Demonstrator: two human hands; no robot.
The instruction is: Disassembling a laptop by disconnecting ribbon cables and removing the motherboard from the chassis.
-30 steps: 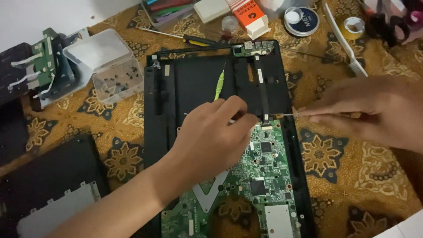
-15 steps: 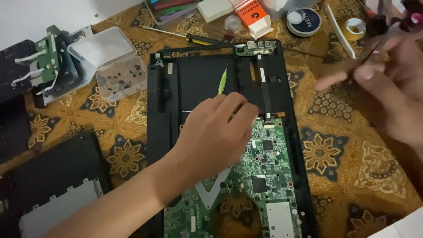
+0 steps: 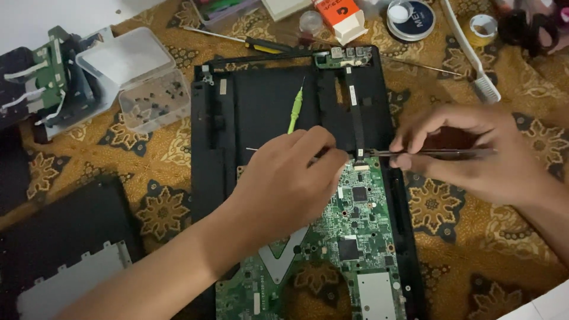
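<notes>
A green printed circuit board (image 3: 355, 237) is lying flat in the near-right part of an opened black plastic laptop base (image 3: 261, 101), its far edge meeting thin metal tweezers (image 3: 438, 153).

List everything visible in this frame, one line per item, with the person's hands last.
laptop base shell: 1, black, centre
circuit board: 1, green, lower half of shell
tweezers: 1, metal, tips at board's top edge
green tool: 1, lying in shell
clear screw box: 1, upper left
black panel: 1, lower left
toothbrush: 1, white, upper right
left hand: on board
right hand: holding tweezers
</notes>
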